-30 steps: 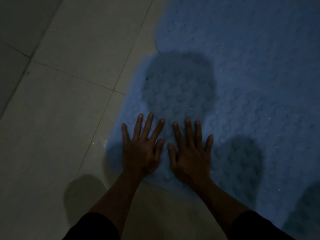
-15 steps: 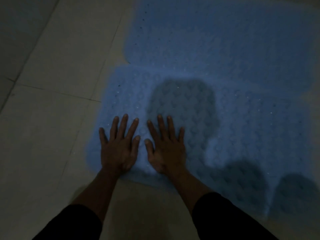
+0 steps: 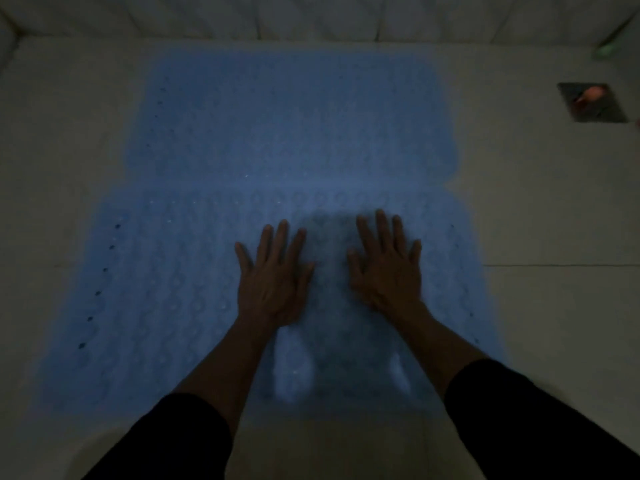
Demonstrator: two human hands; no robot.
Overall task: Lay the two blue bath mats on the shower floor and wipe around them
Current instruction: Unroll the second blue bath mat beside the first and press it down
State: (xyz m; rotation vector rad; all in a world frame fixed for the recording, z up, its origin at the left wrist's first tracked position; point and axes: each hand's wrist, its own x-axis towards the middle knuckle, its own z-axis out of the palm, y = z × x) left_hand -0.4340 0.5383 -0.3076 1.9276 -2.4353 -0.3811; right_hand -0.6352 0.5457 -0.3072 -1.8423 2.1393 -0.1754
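Two blue bath mats lie flat on the pale tiled shower floor, long edges meeting. The near mat (image 3: pixel 166 299) has a bubbled surface and small holes along its left edge. The far mat (image 3: pixel 291 119) reaches almost to the back wall. My left hand (image 3: pixel 273 278) rests palm down on the middle of the near mat, fingers spread. A little to its right my right hand (image 3: pixel 386 268) lies flat on the same mat, fingers spread too. Neither hand holds anything. The light is dim.
A square floor drain (image 3: pixel 592 102) with something orange on it sits at the far right. A green object (image 3: pixel 604 50) stands in the far right corner by the wall. Bare tiles (image 3: pixel 554 323) run along both sides of the mats.
My view has swung left and back, showing both mats whole. Both hands have slid from the near mat's left corner toward its middle and moved further apart.
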